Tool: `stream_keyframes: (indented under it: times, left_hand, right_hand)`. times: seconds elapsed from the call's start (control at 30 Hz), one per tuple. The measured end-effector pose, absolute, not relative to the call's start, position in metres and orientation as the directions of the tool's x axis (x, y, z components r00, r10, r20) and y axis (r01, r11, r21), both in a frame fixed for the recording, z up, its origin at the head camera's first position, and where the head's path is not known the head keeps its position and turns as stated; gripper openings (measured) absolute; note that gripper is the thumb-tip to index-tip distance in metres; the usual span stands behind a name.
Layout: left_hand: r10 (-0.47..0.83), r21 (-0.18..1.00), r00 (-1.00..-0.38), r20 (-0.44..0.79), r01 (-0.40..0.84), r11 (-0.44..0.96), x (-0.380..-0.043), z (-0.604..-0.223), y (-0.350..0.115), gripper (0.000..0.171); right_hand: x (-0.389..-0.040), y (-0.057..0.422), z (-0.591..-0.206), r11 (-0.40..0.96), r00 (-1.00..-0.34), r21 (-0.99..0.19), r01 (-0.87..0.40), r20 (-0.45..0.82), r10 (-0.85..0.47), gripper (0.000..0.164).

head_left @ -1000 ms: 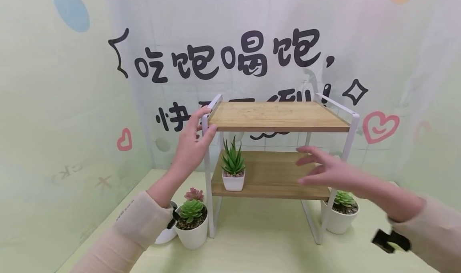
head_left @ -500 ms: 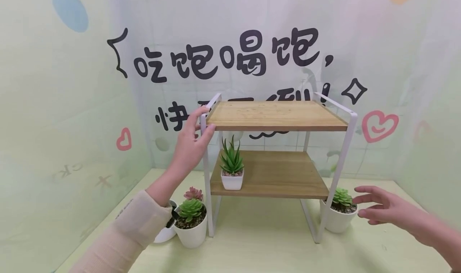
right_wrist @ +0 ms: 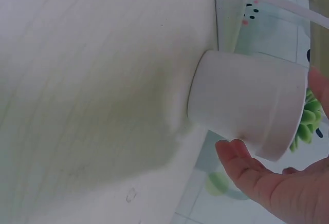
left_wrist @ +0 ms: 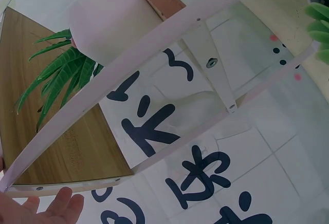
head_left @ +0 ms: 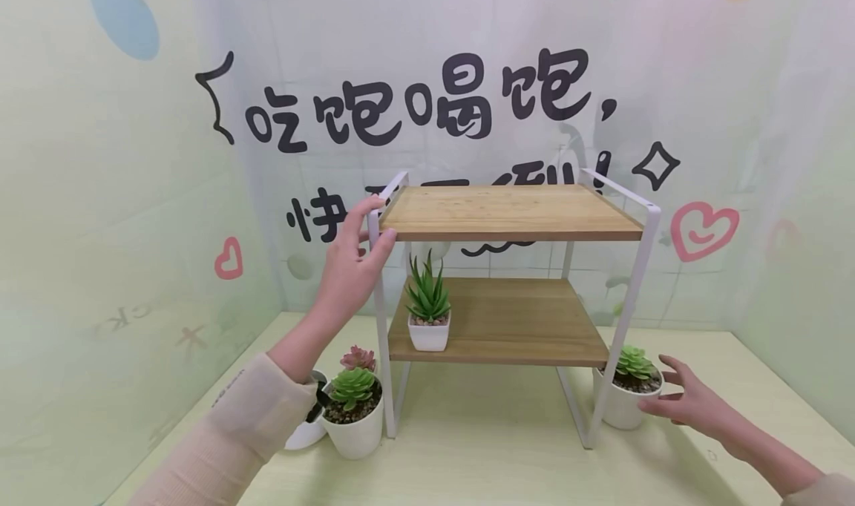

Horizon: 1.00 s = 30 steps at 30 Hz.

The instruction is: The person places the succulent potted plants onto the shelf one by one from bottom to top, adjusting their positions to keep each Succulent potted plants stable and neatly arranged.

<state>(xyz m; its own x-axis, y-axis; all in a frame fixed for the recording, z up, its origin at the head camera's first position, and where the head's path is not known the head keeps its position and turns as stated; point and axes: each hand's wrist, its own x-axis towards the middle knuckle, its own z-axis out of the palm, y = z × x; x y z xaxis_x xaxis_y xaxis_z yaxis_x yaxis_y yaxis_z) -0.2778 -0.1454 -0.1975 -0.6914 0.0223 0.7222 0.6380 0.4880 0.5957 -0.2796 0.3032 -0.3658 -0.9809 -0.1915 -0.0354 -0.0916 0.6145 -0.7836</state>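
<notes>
A two-tier shelf rack [head_left: 514,213] with wooden boards and a white metal frame stands on the table. My left hand [head_left: 354,257] grips its upper left front corner, thumb at the board's front edge and fingers over the side rail. On the lower board sits a spiky green potted plant [head_left: 429,302] in a square white pot. My right hand [head_left: 698,402] is at a green succulent in a round white pot [head_left: 628,406] beside the rack's right leg. Its thumb and fingers are spread around the pot [right_wrist: 247,100]; whether they touch it I cannot tell.
Left of the rack stand a white pot with a green succulent [head_left: 354,417] and a pink succulent [head_left: 359,358] behind it. A white round object [head_left: 306,438] is partly hidden by the left sleeve. A printed backdrop [head_left: 401,31] encloses the pale table [head_left: 487,447].
My right hand has moved from in front of the lower board, rightward and down, to the right-hand succulent pot. The left hand keeps its hold on the rack.
</notes>
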Motion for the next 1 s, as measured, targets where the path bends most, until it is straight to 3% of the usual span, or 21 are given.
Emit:
stream_keyframes:
  times: [0.17,1.0]
  left_hand:
    - [0.022,0.598,-0.698,0.716,0.629,0.496,-0.277,-0.198,-0.147,0.038]
    - [0.03,0.594,-0.699,0.714,0.628,0.503,-0.279,-0.197,-0.146,0.039]
  right_hand:
    - [-0.291,0.296,-0.369,0.585,-0.984,-0.81,-0.029,-0.08,-0.16,0.103]
    - [-0.302,0.291,-0.373,0.631,-0.989,-0.775,-0.025,-0.075,-0.131,0.1]
